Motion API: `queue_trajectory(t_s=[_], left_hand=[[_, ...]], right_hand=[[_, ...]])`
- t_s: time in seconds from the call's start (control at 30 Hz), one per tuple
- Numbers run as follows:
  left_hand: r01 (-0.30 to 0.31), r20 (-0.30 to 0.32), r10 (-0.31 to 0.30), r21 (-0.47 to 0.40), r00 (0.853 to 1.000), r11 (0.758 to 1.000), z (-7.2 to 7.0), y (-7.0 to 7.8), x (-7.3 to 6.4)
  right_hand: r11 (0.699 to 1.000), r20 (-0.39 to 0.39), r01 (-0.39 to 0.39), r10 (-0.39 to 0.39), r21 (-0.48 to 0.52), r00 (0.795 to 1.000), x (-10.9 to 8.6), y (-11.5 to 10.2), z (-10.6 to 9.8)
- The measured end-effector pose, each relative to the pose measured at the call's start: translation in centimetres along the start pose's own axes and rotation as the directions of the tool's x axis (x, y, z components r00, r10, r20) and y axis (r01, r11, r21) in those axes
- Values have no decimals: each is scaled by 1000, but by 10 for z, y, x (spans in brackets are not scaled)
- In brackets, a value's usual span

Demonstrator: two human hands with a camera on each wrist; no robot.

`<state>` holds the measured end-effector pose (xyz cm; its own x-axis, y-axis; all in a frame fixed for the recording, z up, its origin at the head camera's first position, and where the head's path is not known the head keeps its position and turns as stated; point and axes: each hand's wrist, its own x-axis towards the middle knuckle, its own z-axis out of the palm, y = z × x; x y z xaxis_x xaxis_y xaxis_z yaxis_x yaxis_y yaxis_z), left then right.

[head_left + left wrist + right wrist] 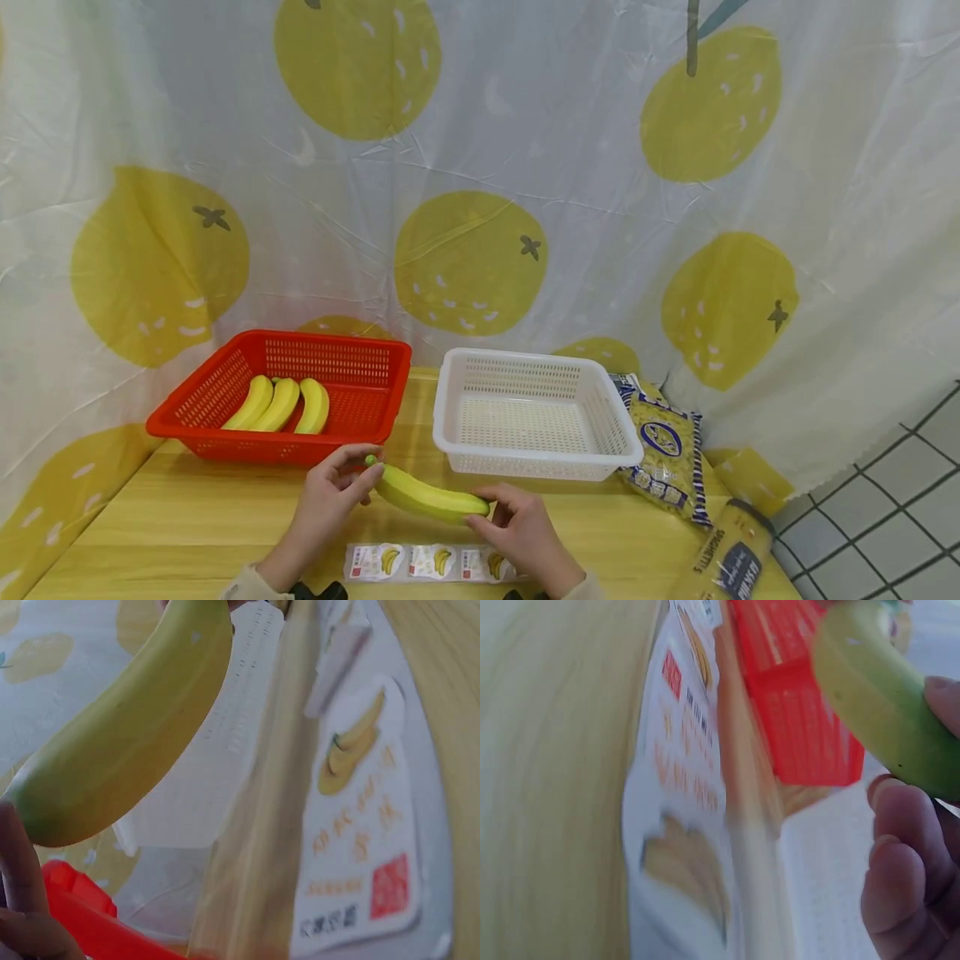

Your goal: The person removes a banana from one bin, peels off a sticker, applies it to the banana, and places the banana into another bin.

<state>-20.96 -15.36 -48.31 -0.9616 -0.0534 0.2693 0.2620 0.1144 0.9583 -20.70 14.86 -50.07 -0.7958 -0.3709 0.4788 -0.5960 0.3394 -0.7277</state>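
Observation:
A yellow banana (427,497) with greenish ends is held lengthwise between both hands, over the wooden table. My left hand (330,493) pinches its stem end, the green tip poking out past the fingers. At the other end, my right hand (522,530) grips the banana between thumb and fingers, as the right wrist view also shows. Just below the banana lies a strip of stickers (397,563) printed with bananas and lettering. In the left wrist view, one sticker (360,825) shows up close beside the banana.
A red basket (401,367) holding three bananas (277,406) stands at the back left. Right of it is a white basket (536,468). A pasta bag (663,450) and a spaghetti jar (731,554) are at the right. A lemon-print curtain (480,167) hangs behind.

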Motion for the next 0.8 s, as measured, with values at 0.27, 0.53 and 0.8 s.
queue_trajectory(t_s=[0.27, 0.53, 0.8], left_hand=[[48, 97, -52, 42, 994, 998, -13, -16, 0], [62, 129, -83, 159, 988, 985, -20, -22, 3], [99, 145, -133, 218, 981, 971, -21, -24, 4]], right_hand=[[965, 86, -236, 227, 115, 970, 1, 12, -7], [889, 133, -398, 376, 227, 917, 2, 13, -1], [882, 99, -422, 410, 210, 906, 2, 15, 1]])
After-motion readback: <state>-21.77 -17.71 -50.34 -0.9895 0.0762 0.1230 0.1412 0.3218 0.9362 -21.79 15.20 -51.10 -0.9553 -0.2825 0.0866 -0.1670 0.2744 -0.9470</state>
